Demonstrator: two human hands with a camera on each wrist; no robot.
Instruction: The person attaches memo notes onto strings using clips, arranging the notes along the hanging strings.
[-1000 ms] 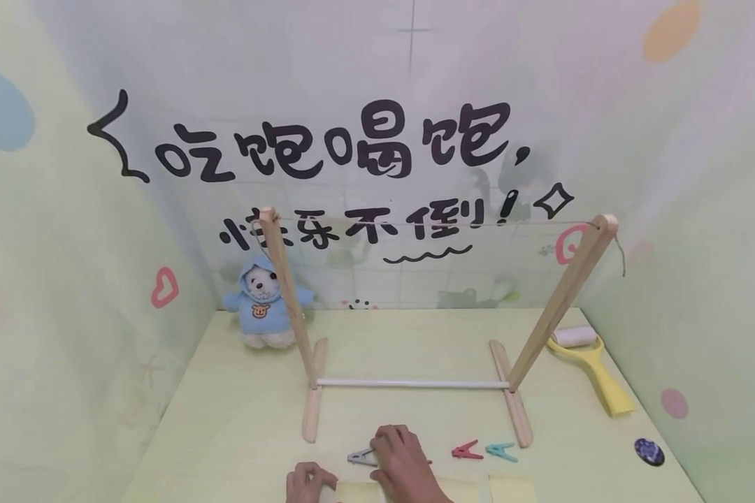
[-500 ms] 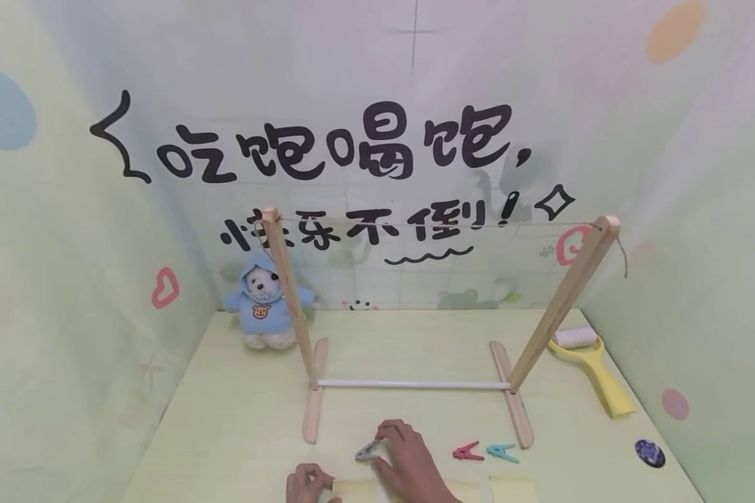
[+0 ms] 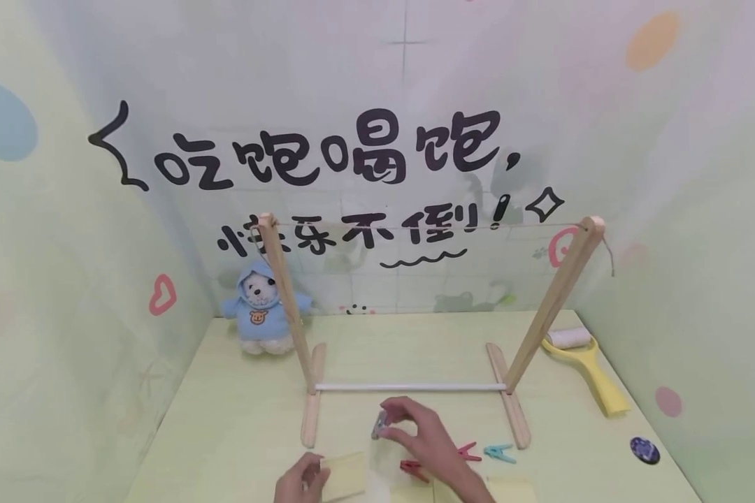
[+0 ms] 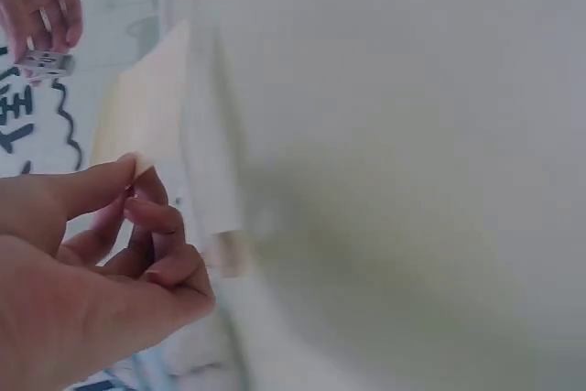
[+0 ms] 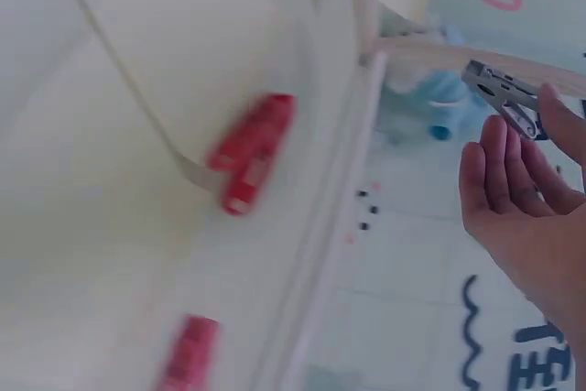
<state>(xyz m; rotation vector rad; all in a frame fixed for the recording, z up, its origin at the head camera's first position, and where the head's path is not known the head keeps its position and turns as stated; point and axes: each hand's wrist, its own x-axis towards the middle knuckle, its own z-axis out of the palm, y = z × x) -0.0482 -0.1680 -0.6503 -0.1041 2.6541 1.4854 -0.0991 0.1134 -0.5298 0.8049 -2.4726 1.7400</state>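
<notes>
My left hand (image 3: 302, 480) pinches a pale yellow paper note (image 3: 344, 476) by its left edge, lifted off the table. In the left wrist view, thumb and fingertips meet at the corner of the note (image 4: 151, 103). To its right, my right hand (image 3: 424, 433) pinches a grey clothespin (image 3: 379, 424) between thumb and fingers, above the table. The right wrist view shows this clothespin (image 5: 499, 89) side-on. Its fingers point toward the left upright of a wooden stand (image 3: 286, 300). Clothespin and note are apart.
Between the uprights runs a thin string (image 3: 377, 227), with a white rod (image 3: 409, 387) below. Red clothespins (image 3: 414, 469) and a teal clothespin (image 3: 500, 453) lie near more yellow paper (image 3: 509, 487). Around stand a plush bear (image 3: 261, 314), a lint roller (image 3: 588, 367) and a dark blue oval (image 3: 644, 450).
The right hand has picked the grey clothespin up off the table and moved it forward and up. The left hand has raised the yellow note. The head view has shifted slightly.
</notes>
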